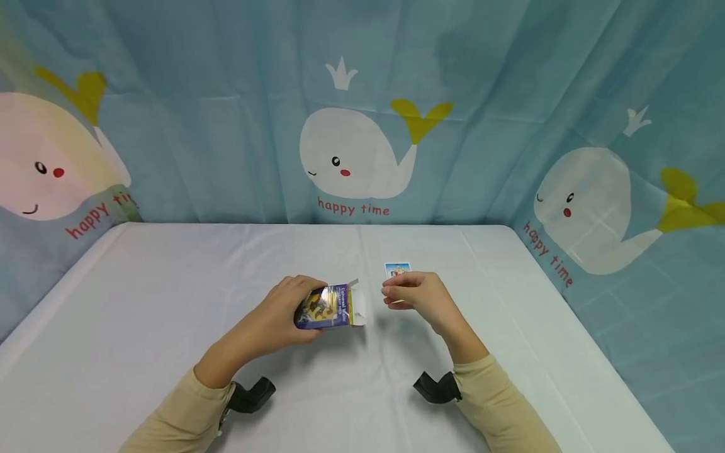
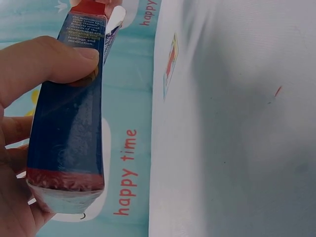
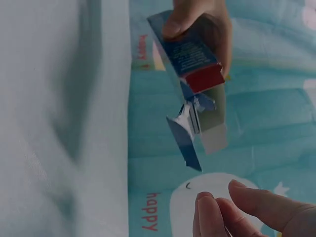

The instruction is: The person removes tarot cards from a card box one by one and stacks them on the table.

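My left hand [image 1: 286,311] grips a tarot card box [image 1: 325,307] printed with "Universal Waite", holding it above the table. Its opened end, with white inner flaps, faces right. The left wrist view shows my thumb pressed along the blue narrow side of the box [image 2: 69,123]. My right hand [image 1: 421,299] hovers just right of the opened end, fingers loosely bent and nothing visible between them. In the right wrist view a gap shows between thumb and fingers, below the hanging blue flap [image 3: 183,143]. A small picture card [image 1: 398,269] lies on the table just beyond my right hand, which partly covers it.
The table [image 1: 170,283] wears a white cloth and ends at a blue curtain [image 1: 238,126] printed with whales. Black straps with curved mounts [image 1: 253,395] sit at both wrists, below the sleeves' cuffs.
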`<state>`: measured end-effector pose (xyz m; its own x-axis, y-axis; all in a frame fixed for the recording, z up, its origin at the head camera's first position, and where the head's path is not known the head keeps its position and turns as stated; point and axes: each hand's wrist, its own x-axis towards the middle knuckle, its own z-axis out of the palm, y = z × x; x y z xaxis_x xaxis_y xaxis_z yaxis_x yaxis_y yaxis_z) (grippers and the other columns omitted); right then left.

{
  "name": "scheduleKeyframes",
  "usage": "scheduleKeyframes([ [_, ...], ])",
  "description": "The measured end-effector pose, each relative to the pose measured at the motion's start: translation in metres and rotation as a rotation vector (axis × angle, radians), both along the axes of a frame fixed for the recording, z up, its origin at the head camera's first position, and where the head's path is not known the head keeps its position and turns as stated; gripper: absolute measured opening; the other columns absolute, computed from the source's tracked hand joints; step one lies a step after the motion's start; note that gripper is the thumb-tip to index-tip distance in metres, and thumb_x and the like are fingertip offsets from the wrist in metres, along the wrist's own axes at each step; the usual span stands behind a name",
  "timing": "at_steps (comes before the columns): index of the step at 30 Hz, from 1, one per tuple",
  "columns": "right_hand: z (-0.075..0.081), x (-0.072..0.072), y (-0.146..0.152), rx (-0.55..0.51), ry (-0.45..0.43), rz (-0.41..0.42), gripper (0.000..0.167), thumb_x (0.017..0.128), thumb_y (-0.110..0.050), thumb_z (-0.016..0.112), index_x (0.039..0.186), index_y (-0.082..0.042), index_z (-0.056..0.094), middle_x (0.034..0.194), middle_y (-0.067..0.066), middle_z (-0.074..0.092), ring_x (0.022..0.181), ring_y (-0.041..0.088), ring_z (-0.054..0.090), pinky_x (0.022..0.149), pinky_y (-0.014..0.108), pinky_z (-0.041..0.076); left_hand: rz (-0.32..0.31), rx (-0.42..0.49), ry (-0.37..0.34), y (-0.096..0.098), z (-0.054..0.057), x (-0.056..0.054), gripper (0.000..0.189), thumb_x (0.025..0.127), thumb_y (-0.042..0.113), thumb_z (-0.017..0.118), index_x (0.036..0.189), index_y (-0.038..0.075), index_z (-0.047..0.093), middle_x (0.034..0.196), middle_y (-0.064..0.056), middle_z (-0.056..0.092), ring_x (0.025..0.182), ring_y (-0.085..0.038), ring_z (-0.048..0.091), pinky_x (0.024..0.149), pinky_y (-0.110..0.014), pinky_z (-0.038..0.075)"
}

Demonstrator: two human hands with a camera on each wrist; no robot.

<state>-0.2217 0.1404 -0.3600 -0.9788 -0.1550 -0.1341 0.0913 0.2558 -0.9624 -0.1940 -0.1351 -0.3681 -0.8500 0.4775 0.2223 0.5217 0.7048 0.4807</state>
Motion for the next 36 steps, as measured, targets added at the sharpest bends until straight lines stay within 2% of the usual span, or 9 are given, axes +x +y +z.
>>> scheduleKeyframes([
  [4,-0.001,0.004,-0.005,-0.002,-0.002,0.019,0.02,0.088,-0.008,0.072,0.103,0.006,0.072,0.1,0.016,0.074,0.082,0.018,0.072,0.081,0.036,0.06,-0.005,-0.008,-0.007,0.0,-0.001,0.002,0.069,0.075,0.02,0.085,0.135,0.004,0.055,0.13,-0.008,0.059,0.115,-0.024,0.051,0.096,-0.047,0.043],
  [10,-0.001,0.007,-0.009,-0.007,0.006,0.035,0.021,0.087,-0.009,0.073,0.102,0.006,0.073,0.098,0.016,0.074,0.08,0.016,0.072,0.08,0.036,0.06,-0.003,-0.017,0.007,0.002,0.0,0.002,0.07,0.074,0.022,0.084,0.135,0.004,0.055,0.131,-0.009,0.059,0.118,-0.026,0.051,0.098,-0.048,0.043],
  [18,0.002,0.011,-0.014,-0.019,0.006,0.055,0.023,0.086,-0.011,0.074,0.103,0.006,0.073,0.093,0.011,0.075,0.08,0.016,0.072,0.079,0.036,0.06,-0.004,-0.037,-0.01,0.004,0.0,0.002,0.071,0.075,0.022,0.084,0.136,0.004,0.055,0.133,-0.01,0.058,0.119,-0.027,0.051,0.099,-0.05,0.043],
  [25,0.001,0.013,-0.017,0.01,0.009,0.078,0.023,0.086,-0.014,0.074,0.101,0.004,0.073,0.092,0.008,0.074,0.08,0.013,0.07,0.08,0.035,0.06,-0.004,-0.039,0.004,0.004,0.0,0.003,0.071,0.075,0.022,0.084,0.136,0.004,0.055,0.132,-0.009,0.059,0.117,-0.026,0.052,0.098,-0.048,0.044],
  [36,-0.001,0.016,-0.022,0.006,-0.002,0.102,0.023,0.087,-0.014,0.074,0.099,0.005,0.073,0.089,0.009,0.075,0.077,0.013,0.072,0.077,0.034,0.06,-0.02,-0.041,0.023,0.007,0.002,0.005,0.071,0.074,0.022,0.084,0.137,0.004,0.054,0.133,-0.01,0.059,0.118,-0.027,0.053,0.099,-0.049,0.044],
])
